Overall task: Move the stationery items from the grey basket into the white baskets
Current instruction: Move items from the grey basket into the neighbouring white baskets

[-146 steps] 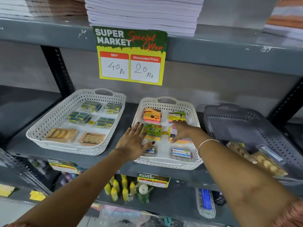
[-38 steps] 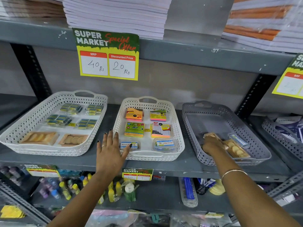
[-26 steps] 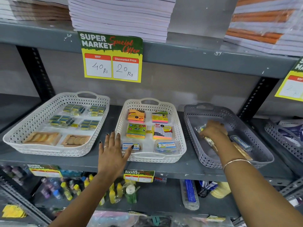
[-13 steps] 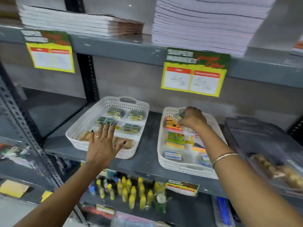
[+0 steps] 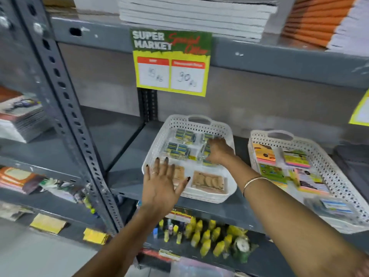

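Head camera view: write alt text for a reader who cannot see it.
A person's right hand sets a clear packet among the small packets in the left white basket on a grey shelf, while the left hand hovers open at its front rim.

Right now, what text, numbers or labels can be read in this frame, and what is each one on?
"SUPER MARKET": green and yellow offer sign hanging from the upper shelf edge.
"Special Offer": red script on the same sign, partly blurred.
Two red header strips and two handwritten prices on that sign: too blurred to read reliably.
Yellow sign at the right edge: cut off, unreadable.
Small shelf-edge tag under the left white basket: blurred.
Printing on packets in both baskets: too small or blurred.
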A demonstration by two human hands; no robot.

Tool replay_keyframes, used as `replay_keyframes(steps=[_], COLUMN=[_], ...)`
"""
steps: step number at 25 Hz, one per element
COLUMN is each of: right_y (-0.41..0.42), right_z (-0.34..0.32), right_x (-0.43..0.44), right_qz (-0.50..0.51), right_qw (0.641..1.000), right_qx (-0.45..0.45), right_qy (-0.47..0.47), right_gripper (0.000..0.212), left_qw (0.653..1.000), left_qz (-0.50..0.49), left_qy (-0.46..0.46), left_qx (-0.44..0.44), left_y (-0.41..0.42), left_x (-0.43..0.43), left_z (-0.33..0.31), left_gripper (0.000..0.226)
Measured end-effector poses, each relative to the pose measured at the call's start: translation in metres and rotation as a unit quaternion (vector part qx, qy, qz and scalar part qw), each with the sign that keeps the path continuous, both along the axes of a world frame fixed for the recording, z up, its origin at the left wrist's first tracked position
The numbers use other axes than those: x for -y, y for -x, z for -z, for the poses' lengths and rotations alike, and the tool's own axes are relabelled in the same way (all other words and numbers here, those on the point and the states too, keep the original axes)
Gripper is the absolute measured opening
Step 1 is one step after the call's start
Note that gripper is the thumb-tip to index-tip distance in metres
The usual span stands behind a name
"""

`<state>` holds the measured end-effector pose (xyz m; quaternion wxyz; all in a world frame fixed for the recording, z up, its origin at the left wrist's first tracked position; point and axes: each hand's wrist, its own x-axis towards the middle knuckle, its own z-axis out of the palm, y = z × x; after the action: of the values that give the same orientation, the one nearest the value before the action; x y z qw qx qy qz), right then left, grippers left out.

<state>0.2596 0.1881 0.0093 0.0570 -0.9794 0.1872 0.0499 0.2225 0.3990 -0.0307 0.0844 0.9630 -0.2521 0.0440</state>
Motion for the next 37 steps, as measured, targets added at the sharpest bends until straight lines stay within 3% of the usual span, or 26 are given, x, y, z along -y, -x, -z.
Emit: replay_keyframes(steps=[4, 8, 12, 17, 20, 23, 26, 30, 33, 37], right_y=[-0.011, -0.016, -0.018, -0.016, -0.013, -0.005, 0.015, 0.066, 0.126, 0.199], right_z=[0.018, 0.025, 0.024, 0.031, 0.029, 0.016, -0.007, -0.033, -0.039, -0.033], right_x=[0.004, 0.001, 0.0, 0.001, 0.001, 0.005, 0.027, 0.083, 0.146, 0.221], right_qz=[-0.005, -0.015, -0.035, -0.043, -0.048, -0.042, -0.008, 0.062, 0.122, 0.194], right_qw=[0.998, 0.995, 0.994, 0.995, 0.996, 0.999, 0.996, 0.981, 0.972, 0.968], right_qx=[-0.042, -0.061, -0.087, -0.063, -0.06, -0.012, 0.083, 0.182, 0.199, 0.161], right_qy=[0.054, 0.072, 0.062, 0.059, 0.042, 0.028, 0.022, -0.003, 0.0, -0.007], right_gripper=[0.059, 0.056, 0.065, 0.063, 0.072, 0.076, 0.062, 0.042, 0.039, 0.035], left_qw=[1.0, 1.0, 0.999, 1.0, 1.0, 0.998, 0.994, 0.992, 0.981, 0.977], left_qz=[0.0, 0.006, 0.008, 0.006, 0.008, 0.006, 0.015, 0.092, 0.182, 0.206], left_qy=[-0.011, 0.007, 0.032, 0.023, 0.025, 0.053, 0.097, 0.085, 0.066, 0.06], left_qx=[-0.007, -0.007, -0.006, -0.011, -0.018, -0.033, -0.047, -0.021, -0.009, -0.016], left_y=[0.002, -0.001, 0.0, 0.002, 0.002, 0.0, -0.001, 0.024, 0.071, 0.121], left_x=[0.0, -0.002, -0.001, -0.001, -0.002, -0.002, 0.012, 0.07, 0.131, 0.197], left_z=[-0.002, -0.001, -0.001, -0.002, -0.002, -0.005, -0.014, -0.033, -0.04, -0.035], left_gripper=[0.082, 0.095, 0.091, 0.092, 0.093, 0.095, 0.094, 0.072, 0.068, 0.076])
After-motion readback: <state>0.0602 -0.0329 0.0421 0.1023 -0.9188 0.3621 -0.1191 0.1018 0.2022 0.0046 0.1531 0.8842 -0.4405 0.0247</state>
